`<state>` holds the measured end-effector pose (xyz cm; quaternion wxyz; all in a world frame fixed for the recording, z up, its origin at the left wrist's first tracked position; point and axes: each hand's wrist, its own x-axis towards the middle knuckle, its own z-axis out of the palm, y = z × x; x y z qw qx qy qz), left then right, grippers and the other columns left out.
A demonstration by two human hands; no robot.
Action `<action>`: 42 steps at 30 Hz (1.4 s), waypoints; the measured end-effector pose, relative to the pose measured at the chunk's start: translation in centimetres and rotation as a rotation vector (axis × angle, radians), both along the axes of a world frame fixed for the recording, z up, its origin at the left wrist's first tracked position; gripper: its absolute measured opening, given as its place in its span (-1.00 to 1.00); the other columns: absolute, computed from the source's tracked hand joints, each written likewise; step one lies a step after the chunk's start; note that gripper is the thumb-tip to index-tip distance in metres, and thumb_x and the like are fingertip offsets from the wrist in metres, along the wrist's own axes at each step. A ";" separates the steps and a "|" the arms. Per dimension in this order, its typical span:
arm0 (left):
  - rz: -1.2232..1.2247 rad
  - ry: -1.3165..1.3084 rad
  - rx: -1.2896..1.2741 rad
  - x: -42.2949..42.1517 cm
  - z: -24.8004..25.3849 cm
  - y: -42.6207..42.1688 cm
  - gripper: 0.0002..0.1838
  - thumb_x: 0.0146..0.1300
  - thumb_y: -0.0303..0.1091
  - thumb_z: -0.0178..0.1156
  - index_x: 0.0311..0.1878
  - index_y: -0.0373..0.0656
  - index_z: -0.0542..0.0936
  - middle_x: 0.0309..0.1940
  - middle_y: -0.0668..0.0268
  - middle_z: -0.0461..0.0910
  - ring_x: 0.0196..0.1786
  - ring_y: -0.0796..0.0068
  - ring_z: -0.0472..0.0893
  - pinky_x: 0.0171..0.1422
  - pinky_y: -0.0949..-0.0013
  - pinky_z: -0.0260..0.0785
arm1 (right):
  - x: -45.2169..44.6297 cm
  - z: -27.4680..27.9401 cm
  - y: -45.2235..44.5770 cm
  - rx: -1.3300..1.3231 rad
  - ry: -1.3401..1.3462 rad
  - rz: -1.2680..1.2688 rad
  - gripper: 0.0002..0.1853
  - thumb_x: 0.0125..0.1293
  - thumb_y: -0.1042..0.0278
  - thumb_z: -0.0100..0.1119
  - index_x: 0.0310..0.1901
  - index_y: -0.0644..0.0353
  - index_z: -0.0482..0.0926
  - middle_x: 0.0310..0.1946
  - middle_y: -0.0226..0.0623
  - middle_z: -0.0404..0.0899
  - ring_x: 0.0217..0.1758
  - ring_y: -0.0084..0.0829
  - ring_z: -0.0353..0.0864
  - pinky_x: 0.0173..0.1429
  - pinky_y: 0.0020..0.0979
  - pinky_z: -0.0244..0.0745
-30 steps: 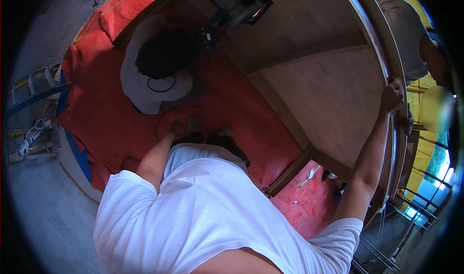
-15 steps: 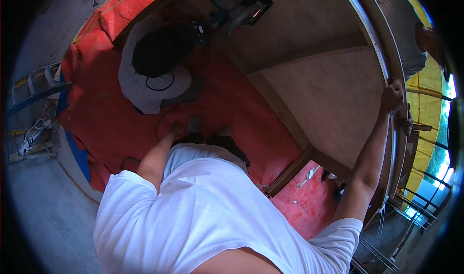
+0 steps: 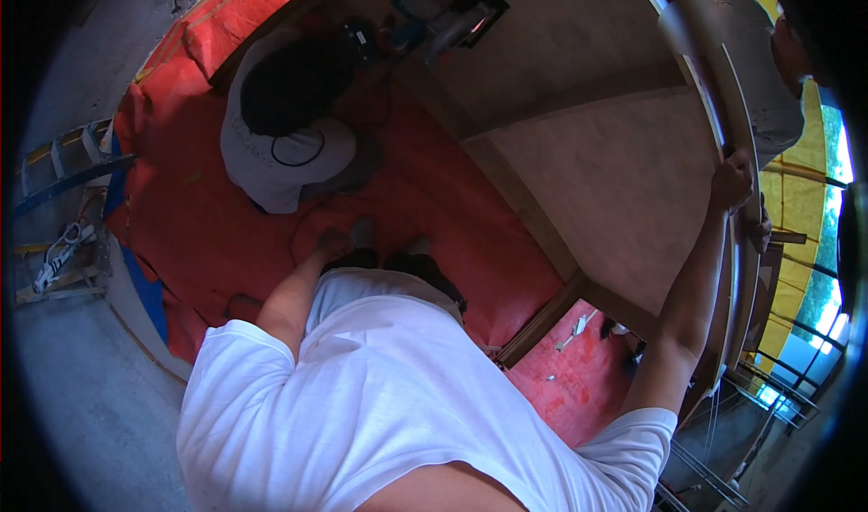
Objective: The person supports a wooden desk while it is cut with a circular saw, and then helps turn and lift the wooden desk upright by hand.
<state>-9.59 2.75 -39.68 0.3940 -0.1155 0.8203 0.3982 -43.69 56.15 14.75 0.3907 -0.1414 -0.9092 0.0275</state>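
Note:
My right hand is closed round the curved edge of a large wooden panel, with my arm stretched along its right side. Just beyond it, another hand touches the outer side of the edge. My left hand hangs low over the red sheet, near my feet; it is dim, and its fingers cannot be made out. At the top, a power saw with a dark base plate rests against the panel, close to a crouching co-worker.
Another person in a grey shirt stands beyond the panel at the right. A ladder and a white cable bundle are at the left. A wooden bar crosses the sheet. Metal rods lie at the lower right.
The crouching co-worker's head has moved left and slightly up, away from the saw. The person at the right has shifted position beyond the panel. My hands look unmoved.

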 end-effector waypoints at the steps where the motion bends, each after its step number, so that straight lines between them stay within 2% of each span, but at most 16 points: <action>1: 0.091 -0.061 0.035 0.5 -1.8 0.0 -0.80 -0.06 -0.26 0.23 -0.67 -0.12 0.58 -0.74 0.28 0.53 -0.68 0.41 0.53 -0.54 0.28 0.37 | 0.0 0.0 0.1 0.006 0.008 0.006 -0.52 0.29 -0.02 -0.21 -0.23 0.11 0.69 -0.20 -0.09 0.64 -0.07 0.01 0.57 0.04 -0.11 0.43; 4: -0.426 0.357 -0.136 0.9 -4.3 -0.4 -0.78 -0.04 -0.22 0.19 -0.69 -0.10 0.57 -0.74 0.26 0.53 -0.65 0.35 0.55 -0.47 0.22 0.38 | -0.3 -0.2 1.0 0.068 0.031 0.071 -0.52 0.29 -0.01 -0.21 -0.20 0.11 0.68 -0.19 -0.08 0.63 -0.06 0.00 0.57 0.05 -0.11 0.43; 7: 0.132 -0.078 0.061 0.7 -2.3 0.0 -0.75 -0.04 -0.18 0.16 -0.70 -0.08 0.57 -0.73 0.21 0.53 -0.63 0.29 0.56 -0.41 0.18 0.39 | -0.2 0.0 0.5 0.008 -0.021 0.012 -0.53 0.29 -0.01 -0.21 -0.17 0.08 0.68 -0.17 -0.09 0.63 -0.05 0.00 0.57 0.05 -0.11 0.43; 10: -0.404 0.229 -0.118 0.2 -1.8 -0.3 -0.73 0.00 -0.16 0.15 -0.68 -0.11 0.57 -0.65 0.17 0.57 -0.56 0.23 0.58 -0.37 0.15 0.41 | -0.2 0.1 0.5 -0.001 -0.066 -0.011 -0.54 0.29 -0.02 -0.22 -0.14 0.04 0.67 -0.14 -0.12 0.63 -0.03 0.00 0.57 0.06 -0.12 0.42; 13: -0.596 0.415 -0.255 0.2 -2.3 -0.2 -0.72 0.05 -0.12 0.11 -0.57 -0.12 0.60 -0.53 0.14 0.61 -0.46 0.16 0.61 -0.31 0.13 0.43 | 0.0 0.1 0.1 0.008 -0.055 -0.033 -0.54 0.29 -0.02 -0.22 -0.14 0.02 0.67 -0.13 -0.16 0.63 -0.02 -0.02 0.57 0.07 -0.15 0.42; 17: -0.482 0.352 -0.223 -0.2 -0.9 0.1 -0.67 0.10 -0.06 0.06 -0.38 -0.13 0.63 -0.36 0.11 0.64 -0.34 0.13 0.62 -0.22 0.10 0.44 | -0.4 0.1 0.1 -0.014 -0.057 -0.068 -0.55 0.29 -0.01 -0.21 -0.16 0.04 0.66 -0.14 -0.18 0.63 -0.02 -0.05 0.57 0.07 -0.18 0.43; 19: -0.551 0.358 -0.216 -0.1 -0.1 -0.1 -0.69 0.12 -0.11 0.06 -0.31 -0.15 0.61 -0.31 0.11 0.63 -0.30 0.16 0.61 -0.20 0.12 0.44 | -0.4 -0.1 0.4 -0.021 -0.001 -0.026 -0.55 0.29 -0.01 -0.21 -0.17 0.04 0.66 -0.15 -0.19 0.64 -0.03 -0.06 0.58 0.07 -0.19 0.43; 22: -0.393 0.183 -0.168 0.7 0.0 -0.7 -0.70 0.14 -0.18 0.05 -0.19 -0.17 0.58 -0.25 0.12 0.61 -0.25 0.20 0.60 -0.16 0.15 0.44 | 0.0 0.1 0.0 0.011 -0.007 -0.022 -0.55 0.29 -0.01 -0.22 -0.16 0.04 0.66 -0.15 -0.19 0.64 -0.03 -0.08 0.59 0.05 -0.20 0.45; 23: -0.348 0.131 -0.147 1.5 -0.2 -1.0 -0.70 0.15 -0.20 0.05 -0.15 -0.18 0.57 -0.23 0.12 0.61 -0.23 0.22 0.59 -0.14 0.16 0.44 | 0.5 0.4 -1.2 -0.015 -0.022 -0.025 -0.60 0.31 0.07 -0.18 -0.24 0.08 0.67 -0.21 -0.18 0.65 -0.11 -0.09 0.62 -0.01 -0.18 0.47; 24: -0.302 0.092 -0.130 1.6 -0.3 -1.0 -0.69 0.15 -0.23 0.05 -0.12 -0.19 0.56 -0.21 0.12 0.60 -0.21 0.24 0.59 -0.13 0.18 0.44 | -0.8 -1.0 1.7 0.192 0.012 0.075 -0.64 0.30 0.13 -0.14 -0.28 0.11 0.67 -0.25 -0.18 0.65 -0.17 -0.10 0.62 -0.05 -0.17 0.48; 26: -0.195 -0.002 -0.093 1.1 0.0 -0.8 -0.67 0.17 -0.27 0.04 -0.04 -0.21 0.54 -0.17 0.12 0.60 -0.18 0.27 0.58 -0.11 0.20 0.44 | -1.6 -1.9 5.3 0.306 0.081 0.181 -0.71 0.27 0.24 -0.07 -0.38 0.16 0.65 -0.35 -0.17 0.65 -0.27 -0.12 0.63 -0.14 -0.18 0.50; 28: -0.021 -0.143 -0.074 0.5 0.8 -0.5 -0.64 0.18 -0.32 0.04 0.04 -0.22 0.51 -0.13 0.12 0.59 -0.14 0.30 0.57 -0.08 0.22 0.44 | -0.1 -0.9 1.9 0.212 0.143 0.105 -0.72 0.24 0.25 -0.03 -0.45 0.20 0.62 -0.42 -0.15 0.63 -0.31 -0.14 0.62 -0.20 -0.18 0.50; 29: 0.020 -0.191 -0.080 -0.2 1.5 -0.5 -0.62 0.19 -0.34 0.03 0.08 -0.23 0.50 -0.11 0.12 0.58 -0.12 0.31 0.56 -0.07 0.23 0.44 | 0.3 -0.1 -0.3 0.092 0.179 0.166 -0.70 0.27 0.24 -0.05 -0.44 0.20 0.62 -0.38 -0.13 0.63 -0.25 -0.12 0.61 -0.11 -0.17 0.48; 30: 0.063 -0.240 -0.086 -0.5 2.2 -0.6 -0.60 0.20 -0.37 0.03 0.11 -0.24 0.49 -0.09 0.13 0.58 -0.10 0.33 0.56 -0.05 0.24 0.44 | 0.2 0.1 -0.4 0.123 0.159 0.134 -0.70 0.27 0.24 -0.06 -0.41 0.20 0.63 -0.35 -0.12 0.63 -0.22 -0.11 0.60 -0.06 -0.16 0.46; 33: -0.062 -0.138 -0.095 -1.8 2.3 -1.4 -0.64 0.17 -0.36 0.04 0.04 -0.21 0.52 -0.13 0.13 0.58 -0.13 0.32 0.57 -0.08 0.23 0.44 | 0.7 0.3 -1.2 0.110 0.162 0.125 -0.70 0.28 0.22 -0.06 -0.39 0.21 0.63 -0.30 -0.12 0.63 -0.17 -0.08 0.58 0.03 -0.16 0.42; 42: -0.391 0.112 -0.185 -3.7 1.3 -2.3 -0.74 0.10 -0.32 0.05 -0.16 -0.14 0.59 -0.24 0.13 0.61 -0.19 0.31 0.59 -0.15 0.18 0.43 | 1.1 0.6 -1.6 0.023 0.086 0.079 -0.67 0.29 0.18 -0.07 -0.35 0.21 0.64 -0.22 -0.17 0.63 -0.08 -0.13 0.55 0.05 -0.16 0.41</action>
